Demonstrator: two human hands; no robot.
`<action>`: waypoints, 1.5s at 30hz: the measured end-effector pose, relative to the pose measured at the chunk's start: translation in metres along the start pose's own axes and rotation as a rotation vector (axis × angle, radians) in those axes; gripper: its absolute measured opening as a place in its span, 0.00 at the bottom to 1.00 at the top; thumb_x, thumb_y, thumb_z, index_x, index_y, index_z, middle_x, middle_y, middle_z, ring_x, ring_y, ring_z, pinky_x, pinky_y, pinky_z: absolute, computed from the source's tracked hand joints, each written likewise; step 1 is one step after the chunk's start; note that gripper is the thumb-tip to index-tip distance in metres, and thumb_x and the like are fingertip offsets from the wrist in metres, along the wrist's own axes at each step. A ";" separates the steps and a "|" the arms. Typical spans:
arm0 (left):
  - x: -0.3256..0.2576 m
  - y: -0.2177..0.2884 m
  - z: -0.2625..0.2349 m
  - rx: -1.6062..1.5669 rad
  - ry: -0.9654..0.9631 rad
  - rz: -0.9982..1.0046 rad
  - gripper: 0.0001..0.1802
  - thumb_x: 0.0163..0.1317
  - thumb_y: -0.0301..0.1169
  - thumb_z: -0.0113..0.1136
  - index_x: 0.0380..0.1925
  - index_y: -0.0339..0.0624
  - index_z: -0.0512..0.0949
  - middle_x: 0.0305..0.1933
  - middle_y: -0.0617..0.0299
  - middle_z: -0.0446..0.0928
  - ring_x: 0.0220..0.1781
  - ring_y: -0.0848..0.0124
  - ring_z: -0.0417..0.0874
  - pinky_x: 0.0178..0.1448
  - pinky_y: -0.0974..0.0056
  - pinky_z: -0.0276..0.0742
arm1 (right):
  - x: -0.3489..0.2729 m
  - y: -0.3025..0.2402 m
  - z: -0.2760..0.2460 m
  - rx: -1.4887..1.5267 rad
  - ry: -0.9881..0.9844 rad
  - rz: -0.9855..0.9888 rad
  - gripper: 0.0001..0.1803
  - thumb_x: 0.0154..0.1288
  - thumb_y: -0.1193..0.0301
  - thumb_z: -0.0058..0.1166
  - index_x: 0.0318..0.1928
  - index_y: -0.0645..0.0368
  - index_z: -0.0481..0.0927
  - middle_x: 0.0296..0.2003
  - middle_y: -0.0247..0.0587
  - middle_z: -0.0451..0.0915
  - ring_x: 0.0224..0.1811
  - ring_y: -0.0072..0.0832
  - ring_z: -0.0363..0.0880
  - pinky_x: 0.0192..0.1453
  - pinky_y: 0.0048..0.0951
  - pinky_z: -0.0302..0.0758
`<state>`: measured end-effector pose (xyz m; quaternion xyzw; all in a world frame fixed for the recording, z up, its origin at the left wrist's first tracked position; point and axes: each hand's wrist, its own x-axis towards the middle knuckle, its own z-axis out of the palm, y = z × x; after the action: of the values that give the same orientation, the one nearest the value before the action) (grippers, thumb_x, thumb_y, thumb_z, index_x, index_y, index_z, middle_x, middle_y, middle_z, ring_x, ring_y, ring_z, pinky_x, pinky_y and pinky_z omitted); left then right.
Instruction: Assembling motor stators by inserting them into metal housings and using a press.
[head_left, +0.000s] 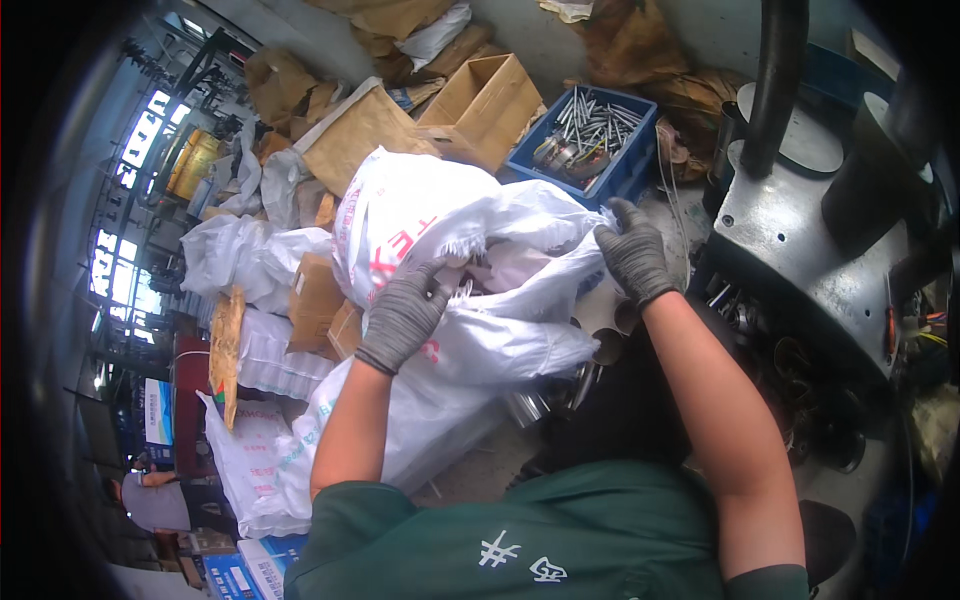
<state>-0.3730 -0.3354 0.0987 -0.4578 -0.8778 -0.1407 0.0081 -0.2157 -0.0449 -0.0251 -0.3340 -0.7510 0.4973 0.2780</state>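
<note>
Cluttered workshop floor. Large white woven plastic sack is lying diagonally between the hands; gloved left hand and right hand are both gripping its mouth, arms outstretched.

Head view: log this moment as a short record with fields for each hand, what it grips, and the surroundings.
left hand: gloved left hand grips the white woven sack near its open mouth
right hand: gloved right hand holds the sack's far edge
sack: large, creased, red print, lifted in front of the person
behind sack: blue crate of metal rods; open cardboard box
right side: grey metal machine
left side: more white bags
</note>
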 end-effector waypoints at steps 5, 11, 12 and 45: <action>-0.026 0.052 0.063 -0.515 0.106 0.112 0.12 0.72 0.34 0.64 0.48 0.39 0.84 0.37 0.56 0.87 0.37 0.67 0.88 0.45 0.61 0.84 | -0.008 0.006 -0.032 0.374 0.162 -0.139 0.31 0.58 0.90 0.45 0.63 0.61 0.78 0.62 0.49 0.82 0.63 0.37 0.83 0.67 0.32 0.79; -0.012 0.111 0.242 -0.983 -0.386 -0.106 0.19 0.73 0.40 0.63 0.54 0.38 0.82 0.47 0.50 0.86 0.46 0.63 0.87 0.53 0.60 0.82 | -0.047 -0.003 -0.122 0.580 0.160 -0.448 0.32 0.56 0.97 0.39 0.58 0.61 0.76 0.61 0.45 0.81 0.64 0.32 0.81 0.65 0.32 0.80; -0.006 0.109 0.279 -0.907 -0.349 -0.004 0.21 0.72 0.41 0.64 0.56 0.38 0.81 0.51 0.46 0.84 0.52 0.58 0.86 0.58 0.57 0.81 | -0.060 -0.019 -0.144 0.590 0.150 -0.414 0.31 0.56 0.97 0.39 0.57 0.60 0.76 0.62 0.45 0.81 0.66 0.32 0.80 0.67 0.33 0.80; 0.114 0.358 0.094 -1.688 -0.563 0.354 0.23 0.72 0.49 0.65 0.52 0.42 0.76 0.46 0.58 0.80 0.49 0.63 0.85 0.57 0.54 0.86 | -0.265 -0.001 -0.343 0.947 0.145 0.182 0.30 0.76 0.62 0.56 0.72 0.62 0.68 0.66 0.54 0.74 0.55 0.43 0.85 0.55 0.45 0.87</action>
<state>-0.1399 -0.0261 0.1101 -0.4573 -0.3689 -0.6169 -0.5237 0.2065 -0.0589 0.0738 -0.2689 -0.3888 0.7820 0.4062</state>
